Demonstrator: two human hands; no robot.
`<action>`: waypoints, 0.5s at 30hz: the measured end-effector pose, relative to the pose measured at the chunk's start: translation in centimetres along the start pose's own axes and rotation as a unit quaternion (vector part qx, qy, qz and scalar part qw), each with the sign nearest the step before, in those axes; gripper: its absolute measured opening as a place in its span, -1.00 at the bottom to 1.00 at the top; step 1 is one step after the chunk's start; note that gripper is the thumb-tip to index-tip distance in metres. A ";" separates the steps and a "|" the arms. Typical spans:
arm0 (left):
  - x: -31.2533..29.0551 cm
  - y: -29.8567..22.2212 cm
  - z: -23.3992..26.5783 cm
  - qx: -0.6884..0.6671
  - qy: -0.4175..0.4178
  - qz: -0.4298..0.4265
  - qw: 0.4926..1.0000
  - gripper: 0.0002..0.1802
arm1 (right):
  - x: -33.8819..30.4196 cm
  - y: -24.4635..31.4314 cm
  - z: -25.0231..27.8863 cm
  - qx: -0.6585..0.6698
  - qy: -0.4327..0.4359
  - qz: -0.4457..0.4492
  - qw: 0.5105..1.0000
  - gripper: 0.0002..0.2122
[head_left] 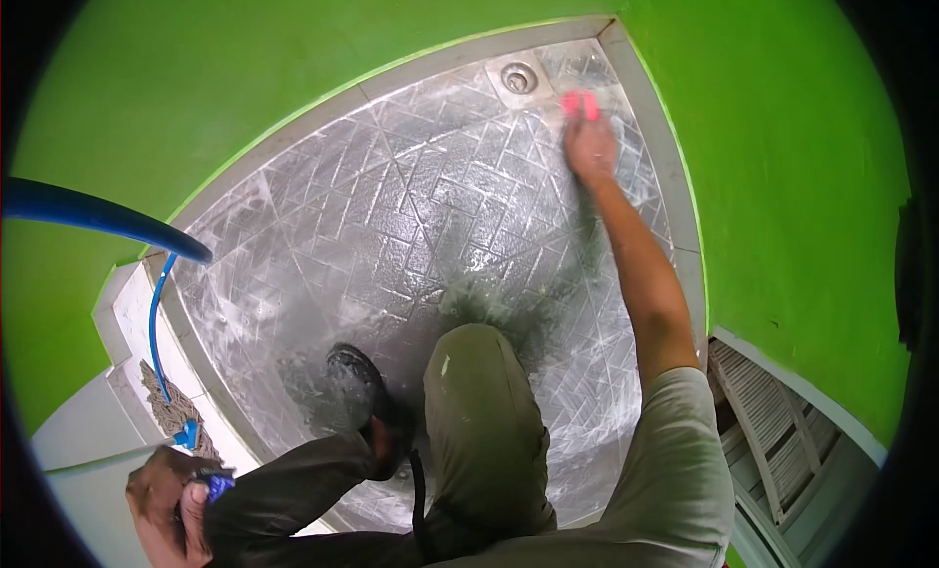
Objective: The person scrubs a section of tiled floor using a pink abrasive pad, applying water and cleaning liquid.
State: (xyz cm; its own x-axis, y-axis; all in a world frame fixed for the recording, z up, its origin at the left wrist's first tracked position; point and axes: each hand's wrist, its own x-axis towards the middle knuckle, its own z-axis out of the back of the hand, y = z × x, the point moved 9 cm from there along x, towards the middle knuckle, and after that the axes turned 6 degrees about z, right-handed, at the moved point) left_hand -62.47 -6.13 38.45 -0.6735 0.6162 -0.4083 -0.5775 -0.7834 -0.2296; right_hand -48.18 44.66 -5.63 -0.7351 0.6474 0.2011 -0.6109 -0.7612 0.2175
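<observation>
My right arm reaches far over a wet, grey tiled floor (421, 196) with a herringbone pattern and whitish, foamy streaks. At its end my right hand (591, 149) is closed on a small bright pink object (580, 105), pressed to the floor just right of and below a round metal drain (518, 77). Blur and the fingers hide what kind of object it is. Down at the lower left, beside my bent leg, my left hand (168, 509) is closed around a small blue-purple object (217, 485), mostly covered by the thumb and fingers.
Green walls (802, 196) rise above a low tile skirting. A thick blue tube (108, 216) juts in from the left, above a string mop head (174, 407) on a white ledge. My dark shoe (357, 382) stands on the floor. A slatted pale panel (773, 421) is at the right.
</observation>
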 end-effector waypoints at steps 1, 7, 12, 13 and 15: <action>0.2 0.2 0.3 -0.003 -0.018 0.014 1.000 -0.59 | 0.0 -3.9 1.4 -0.029 0.003 -0.101 0.994 -0.51; 1.3 -0.1 -1.2 -0.065 -0.012 -0.035 0.997 -0.58 | 3.8 -7.1 -1.2 -0.134 -0.038 -0.137 0.981 -0.51; -0.6 2.0 -0.3 -0.022 0.018 0.011 1.000 -0.62 | -1.2 -3.3 1.5 -0.009 0.006 -0.217 0.976 -0.53; -1.1 2.8 0.2 -0.012 0.005 0.025 1.000 -0.63 | -3.9 -4.3 2.4 -0.020 0.023 -0.294 0.955 -0.52; -0.5 2.8 -0.3 -0.079 0.080 0.088 0.990 -0.59 | -11.0 -8.4 6.4 -0.055 -0.019 -0.383 0.922 -0.53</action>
State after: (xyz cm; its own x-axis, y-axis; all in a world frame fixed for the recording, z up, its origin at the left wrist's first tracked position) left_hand -63.61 -8.63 37.72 -0.6681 0.4591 -0.5856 -0.3703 -0.8877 -0.2736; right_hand -33.03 44.17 -3.61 -0.0661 0.9959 0.0624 -0.9743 -0.0779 0.2114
